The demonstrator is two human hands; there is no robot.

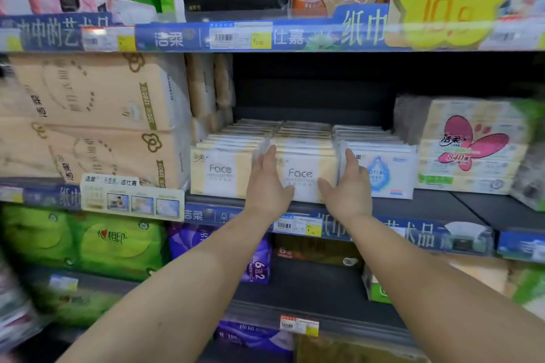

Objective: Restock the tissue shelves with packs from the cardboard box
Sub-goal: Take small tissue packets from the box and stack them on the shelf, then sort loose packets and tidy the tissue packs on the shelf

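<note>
Two bare forearms reach up from the bottom of the frame. The left hand [267,183] and right hand [348,186] press straight fingers against the two sides of the middle Face tissue pack [303,177], which stands at frame centre on the shelf [413,206], between a matching Face pack [221,172] and a blue-drop pack [383,174].

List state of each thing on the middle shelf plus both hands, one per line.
Left hand: flat against the middle Face stack's left side.
Right hand: flat against its right side.
Middle Face stack: upright, at shelf front, between both hands.
Left Face stack: upright, untouched.
Blue-drop stack: upright, beside right hand.
</note>
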